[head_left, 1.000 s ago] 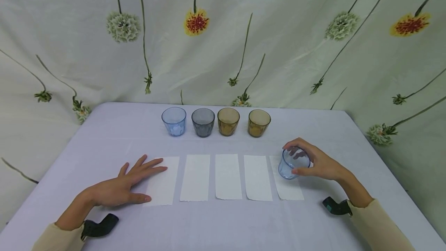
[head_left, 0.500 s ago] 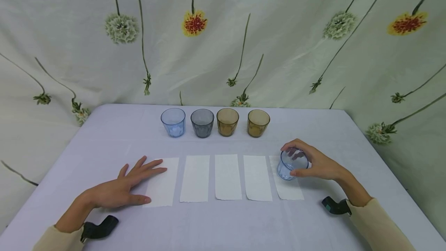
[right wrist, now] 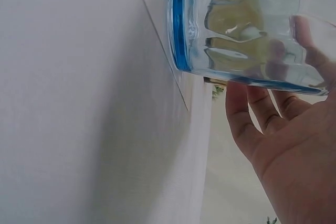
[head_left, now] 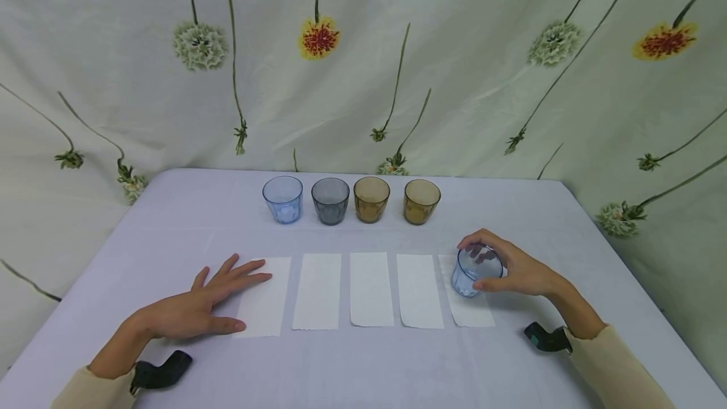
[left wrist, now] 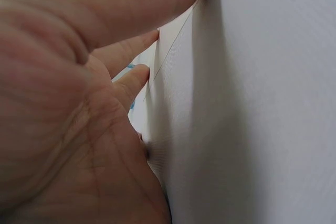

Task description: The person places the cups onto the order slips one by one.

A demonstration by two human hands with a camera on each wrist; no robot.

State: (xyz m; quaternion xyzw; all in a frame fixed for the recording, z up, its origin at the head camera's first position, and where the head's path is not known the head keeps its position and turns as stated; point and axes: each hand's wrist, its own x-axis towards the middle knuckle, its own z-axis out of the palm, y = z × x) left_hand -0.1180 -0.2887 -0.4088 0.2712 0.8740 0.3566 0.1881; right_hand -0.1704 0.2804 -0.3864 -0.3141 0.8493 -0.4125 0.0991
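My right hand [head_left: 514, 266] grips a clear blue glass [head_left: 468, 279] between the curled fingers and thumb, over the rightmost white paper sheet [head_left: 474, 315]. In the right wrist view the blue glass [right wrist: 236, 30] has its thick base close to the paper; whether it touches I cannot tell. On the left, my left hand [head_left: 195, 311] lies with fingers spread and nothing held. Its fingertips rest at the leftmost paper sheet [head_left: 267, 305]. The left wrist view has the palm [left wrist: 89, 135] close up beside the white cloth.
Along the back of the white table [head_left: 363, 371] stand another blue glass [head_left: 283, 201], a grey glass [head_left: 330, 202] and two amber glasses, one [head_left: 372, 201] beside the grey and one [head_left: 421, 203] farther right. Several paper sheets lie in a row. Behind hangs a flowered curtain [head_left: 466, 36].
My right hand and the blue glass have shifted slightly left and down toward the rightmost sheet. The left hand and the other glasses stay where they were.
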